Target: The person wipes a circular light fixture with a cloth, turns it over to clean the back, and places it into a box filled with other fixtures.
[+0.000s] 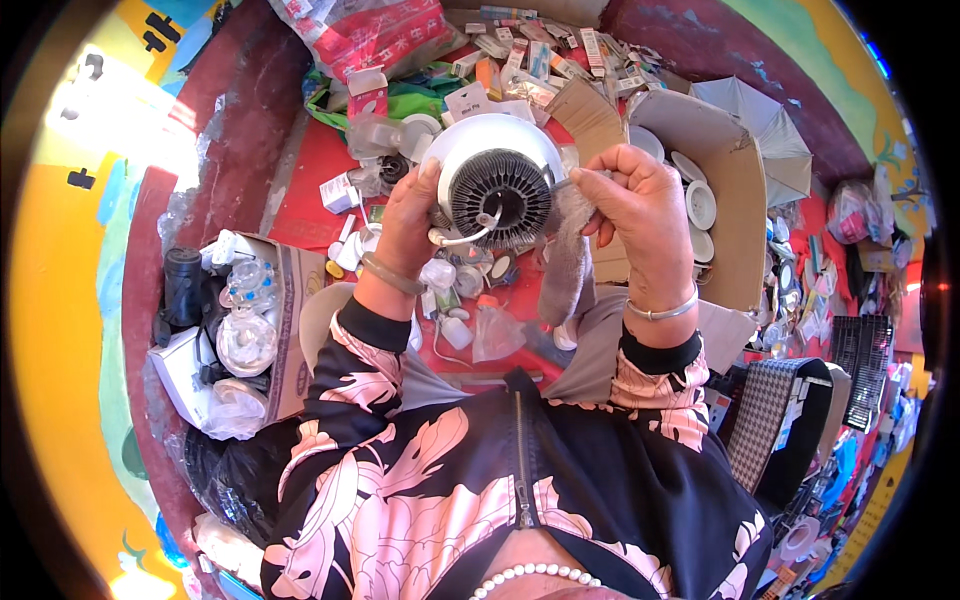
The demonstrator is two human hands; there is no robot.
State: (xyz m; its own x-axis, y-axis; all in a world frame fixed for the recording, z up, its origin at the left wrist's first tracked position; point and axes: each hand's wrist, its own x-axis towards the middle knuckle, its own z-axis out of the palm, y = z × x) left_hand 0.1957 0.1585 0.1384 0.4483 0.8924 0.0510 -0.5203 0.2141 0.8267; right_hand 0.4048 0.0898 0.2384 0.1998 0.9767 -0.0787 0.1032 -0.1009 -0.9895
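Observation:
My left hand [404, 222] grips the edge of a round downlight [515, 215], which has a white rim and a black finned heat sink facing up. A short white cable [465, 240] comes out of the middle of the heat sink. On the other side, my right hand [640, 205] pinches a grey cloth [567, 275] between thumb and fingers. The cloth touches the light's right edge, and its long end hangs down toward my lap.
An open cardboard box [740, 215] with round white lamp parts stands at the right. Another carton [293, 335] with bagged items is at the left. Small boxes [540, 60] are heaped at the back, near a red and white bag [365, 35]. Loose parts lie on the red surface.

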